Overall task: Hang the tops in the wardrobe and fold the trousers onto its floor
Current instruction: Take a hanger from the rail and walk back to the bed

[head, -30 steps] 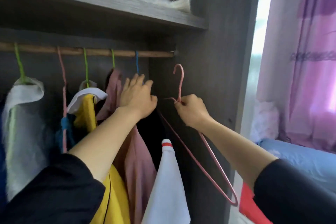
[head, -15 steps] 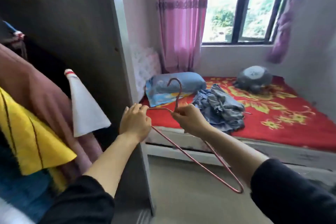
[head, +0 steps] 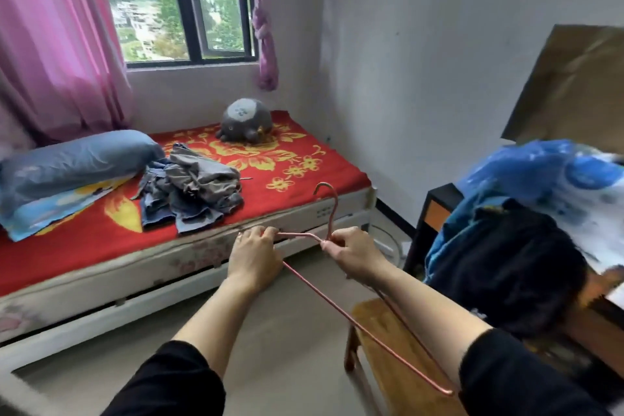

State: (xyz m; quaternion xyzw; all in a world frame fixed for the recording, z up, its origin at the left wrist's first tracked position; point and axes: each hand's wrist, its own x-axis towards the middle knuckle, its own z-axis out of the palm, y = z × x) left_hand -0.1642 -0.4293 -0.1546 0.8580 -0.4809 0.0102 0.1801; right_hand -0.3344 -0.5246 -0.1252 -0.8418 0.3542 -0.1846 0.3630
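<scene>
A pink wire clothes hanger (head: 333,216) is held over the floor, near the bed's edge. The left hand (head: 256,257) grasps one shoulder end in its fingers (head: 266,234). The right hand (head: 354,253) pinches the neck below the hook. A crumpled pile of grey and blue clothes (head: 192,189) lies farther left on the red flowered bed (head: 304,179), beside a blue pillow (head: 74,162).

Bed (head: 304,179) bears crumpled clothes (head: 192,192), pillow (head: 74,162), plush (head: 246,123)

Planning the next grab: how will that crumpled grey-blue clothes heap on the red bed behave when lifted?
The crumpled grey-blue clothes heap looks floppy, so it will likely sag and unfurl. Several garments seem tangled; others may drag along.
</scene>
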